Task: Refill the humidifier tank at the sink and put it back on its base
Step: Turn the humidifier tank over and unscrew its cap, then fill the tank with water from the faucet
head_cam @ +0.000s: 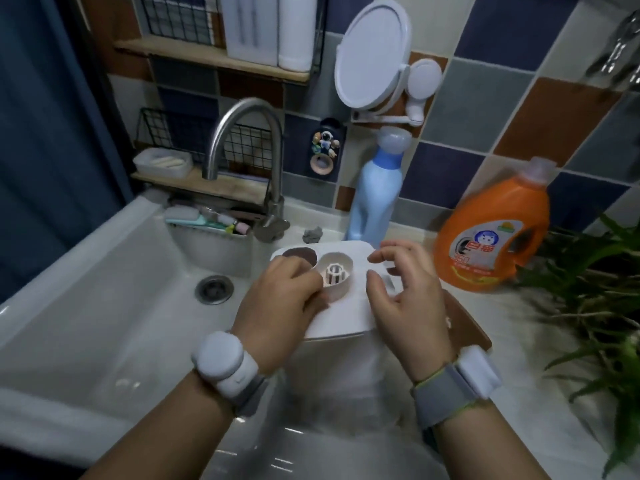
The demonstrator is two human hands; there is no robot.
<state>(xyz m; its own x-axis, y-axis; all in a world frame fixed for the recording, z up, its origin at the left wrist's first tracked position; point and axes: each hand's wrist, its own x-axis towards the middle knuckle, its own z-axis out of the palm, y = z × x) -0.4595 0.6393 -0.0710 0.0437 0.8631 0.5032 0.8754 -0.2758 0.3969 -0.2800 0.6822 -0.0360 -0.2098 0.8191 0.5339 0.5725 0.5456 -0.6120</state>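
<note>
Tank (341,317) sits upside down on the sink (104,271) rim corner, right of the basin, underside facing me. Lower body of it is hidden behind my forearms and blurs out near the frame bottom; can't tell what it rests on there. My left hand (277,303) has its fingers (311,275) closed on the white cap (337,275), which sits tilted over the underside; ribbed hub shows inside it. Dark round opening (301,255) is just behind my left knuckles, part covered by them. My right hand (403,292) hovers over the right half of the underside, fingers spread and curled, gripping nothing; whether the tips touch the plastic I can't tell. Small recess under my right palm is mostly hidden. Brown edge (471,327) pokes out right of my right wrist, rest covered, can't identify it. Faucet (242,150) spout arcs over the basin's back left, drain (214,289) exposed, basin open left of the tank. Blue bottle (375,199) stands just behind the tank, orange detergent jug (495,237) near on the right tabletop (512,358), plant leaves (588,289) crowd the far right and get cut off by the frame.
</note>
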